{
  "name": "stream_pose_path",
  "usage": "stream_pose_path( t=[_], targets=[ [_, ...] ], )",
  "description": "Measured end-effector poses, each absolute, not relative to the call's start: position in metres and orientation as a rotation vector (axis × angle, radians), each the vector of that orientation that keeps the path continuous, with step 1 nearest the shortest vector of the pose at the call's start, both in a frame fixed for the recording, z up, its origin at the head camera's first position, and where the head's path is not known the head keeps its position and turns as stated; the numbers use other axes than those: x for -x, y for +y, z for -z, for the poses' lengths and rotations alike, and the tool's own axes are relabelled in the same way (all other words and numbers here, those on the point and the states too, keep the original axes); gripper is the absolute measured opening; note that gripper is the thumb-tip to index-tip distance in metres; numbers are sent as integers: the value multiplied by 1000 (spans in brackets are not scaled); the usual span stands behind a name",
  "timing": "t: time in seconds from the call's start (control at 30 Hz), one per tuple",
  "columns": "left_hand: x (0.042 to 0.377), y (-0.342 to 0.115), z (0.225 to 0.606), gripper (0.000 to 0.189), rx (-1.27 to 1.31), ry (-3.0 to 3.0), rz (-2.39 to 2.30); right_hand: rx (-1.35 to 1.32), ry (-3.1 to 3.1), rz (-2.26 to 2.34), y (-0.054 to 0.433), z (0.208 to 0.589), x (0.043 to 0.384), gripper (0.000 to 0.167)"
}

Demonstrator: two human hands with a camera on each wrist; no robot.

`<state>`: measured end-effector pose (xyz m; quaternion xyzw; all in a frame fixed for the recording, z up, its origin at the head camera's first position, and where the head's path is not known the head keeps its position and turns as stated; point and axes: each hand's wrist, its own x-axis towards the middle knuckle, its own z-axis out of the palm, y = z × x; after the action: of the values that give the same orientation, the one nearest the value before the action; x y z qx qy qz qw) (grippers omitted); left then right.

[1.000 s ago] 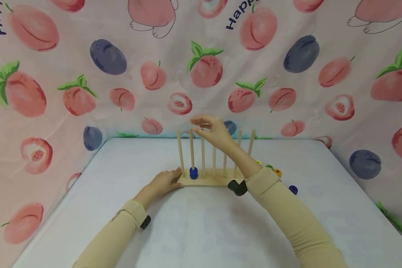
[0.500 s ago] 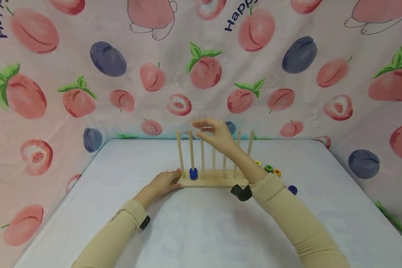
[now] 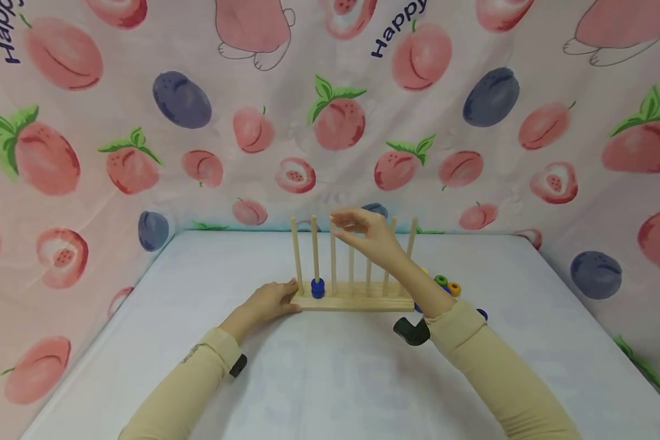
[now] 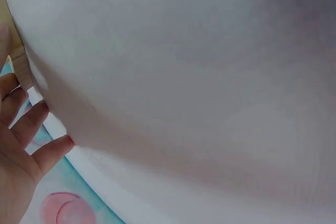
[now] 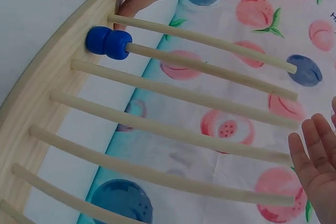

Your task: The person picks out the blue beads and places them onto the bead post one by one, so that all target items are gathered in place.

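A wooden peg stand [image 3: 357, 304] with a row of upright pegs sits on the table. Two blue beads [image 5: 107, 43] are stacked at the bottom of its second peg from the left. My left hand [image 3: 269, 302] grips the stand's left end, thumb at the front edge and fingers round the end; the left wrist view catches the spread fingers [image 4: 30, 124] at that end. Up near the peg tops, by the third peg, my right hand [image 3: 371, 235] is held with loosely bent fingers and nothing between them.
Right of the stand lie loose beads: a green bead [image 3: 440, 280], an orange bead [image 3: 454, 289], a yellow one partly hidden by the right arm, and blue ones, including a blue bead [image 3: 482, 315] beside the sleeve. A fruit-print cloth [image 3: 341, 165] hangs behind the table.
My right hand has drifted right and slightly down, from the top of the second peg to the third. The left hand and the blue beads stay where they were.
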<state>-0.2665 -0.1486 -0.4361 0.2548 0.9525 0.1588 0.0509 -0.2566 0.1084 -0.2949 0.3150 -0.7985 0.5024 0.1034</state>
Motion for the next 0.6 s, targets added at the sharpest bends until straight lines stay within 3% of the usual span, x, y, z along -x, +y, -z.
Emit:
stream_pose_path(
  t=[0.6],
  targets=[
    [268,-146,437,66,-821,2922,-439,-868,-2431,-1419,148,315,243,34]
  ],
)
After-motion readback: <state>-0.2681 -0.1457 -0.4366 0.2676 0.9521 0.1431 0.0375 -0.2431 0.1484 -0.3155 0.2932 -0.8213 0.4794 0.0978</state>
